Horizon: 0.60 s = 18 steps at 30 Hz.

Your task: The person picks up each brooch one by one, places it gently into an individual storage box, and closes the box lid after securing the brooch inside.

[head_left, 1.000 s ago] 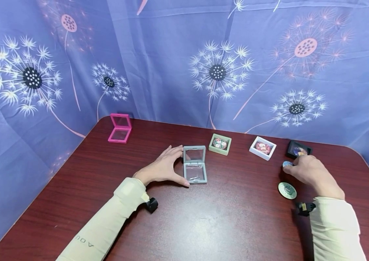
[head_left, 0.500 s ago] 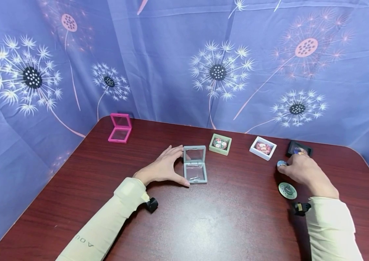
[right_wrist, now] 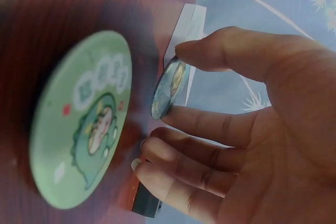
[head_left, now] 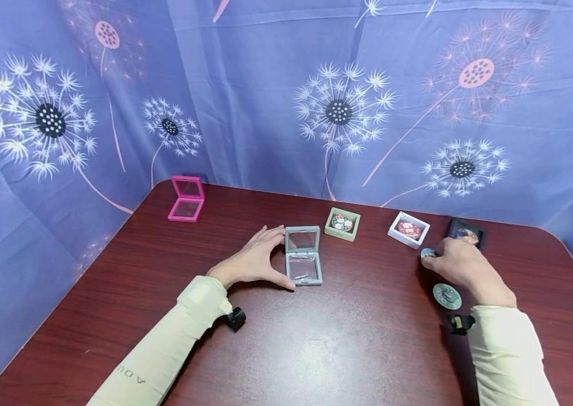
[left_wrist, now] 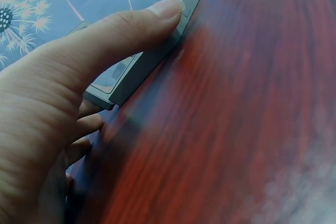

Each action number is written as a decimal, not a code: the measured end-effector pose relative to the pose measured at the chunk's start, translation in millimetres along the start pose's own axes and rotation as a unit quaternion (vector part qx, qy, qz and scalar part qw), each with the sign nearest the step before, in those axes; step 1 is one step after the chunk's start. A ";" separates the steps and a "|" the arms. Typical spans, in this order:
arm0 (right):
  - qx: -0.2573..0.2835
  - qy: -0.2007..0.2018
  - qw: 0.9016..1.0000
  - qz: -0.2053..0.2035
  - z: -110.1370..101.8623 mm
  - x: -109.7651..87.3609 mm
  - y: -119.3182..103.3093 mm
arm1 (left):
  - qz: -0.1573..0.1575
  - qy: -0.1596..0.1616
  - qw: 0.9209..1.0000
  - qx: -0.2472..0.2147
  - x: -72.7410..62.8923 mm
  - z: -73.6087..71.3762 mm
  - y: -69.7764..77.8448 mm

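Note:
My right hand (head_left: 457,265) pinches a small blue round button badge (head_left: 428,254) between thumb and fingertip. In the right wrist view that badge (right_wrist: 170,86) is tilted on edge, its other fingers loosely bent below. A green button badge (head_left: 447,296) with a cartoon dinosaur figure lies on the table, nearer than this hand. My left hand (head_left: 253,262) holds an opened grey-blue display case (head_left: 303,268) with clear film windows. The thumb (left_wrist: 165,11) lies along the case's near edge; the fingers reach its far left side.
Along the back of the dark red table (head_left: 367,338) stand a pink opened case (head_left: 186,210), a green case (head_left: 342,224), a white case (head_left: 408,230) and a black case (head_left: 469,232), the last three holding round badges. A blue dandelion-print cloth (head_left: 266,113) hangs behind.
My right hand has moved left with the blue badge, away from the black case, which shows more now. The left hand and grey-blue case have stayed put.

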State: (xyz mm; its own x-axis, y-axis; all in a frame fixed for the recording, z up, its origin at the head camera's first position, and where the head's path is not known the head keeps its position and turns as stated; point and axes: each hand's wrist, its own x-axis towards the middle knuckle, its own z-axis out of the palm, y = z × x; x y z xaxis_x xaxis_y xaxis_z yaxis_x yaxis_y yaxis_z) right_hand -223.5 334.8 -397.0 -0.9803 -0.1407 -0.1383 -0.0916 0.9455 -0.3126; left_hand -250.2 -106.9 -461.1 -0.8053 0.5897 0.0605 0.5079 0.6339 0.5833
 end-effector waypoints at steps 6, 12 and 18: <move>0.002 0.005 1.000 -0.008 1.5 0.4 -5.1 | 0.001 0.001 1.000 0.001 0.1 0.3 -0.2; 0.007 0.012 1.000 -0.021 3.7 1.1 -9.9 | -0.002 -0.001 1.000 -0.003 -1.1 -1.2 2.1; 0.006 0.020 0.999 -0.029 4.6 1.0 -15.3 | -0.008 -0.002 1.000 -0.002 -1.3 -1.7 2.4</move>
State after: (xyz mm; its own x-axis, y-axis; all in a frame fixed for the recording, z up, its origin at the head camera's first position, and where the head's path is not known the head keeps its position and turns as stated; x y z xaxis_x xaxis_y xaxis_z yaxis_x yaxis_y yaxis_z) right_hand -222.2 318.8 -396.6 -0.9795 -0.1840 -0.0819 -0.1475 0.9324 -0.3301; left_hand -248.5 -107.0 -458.4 -0.8117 0.5820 0.0486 0.4947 0.6410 0.5868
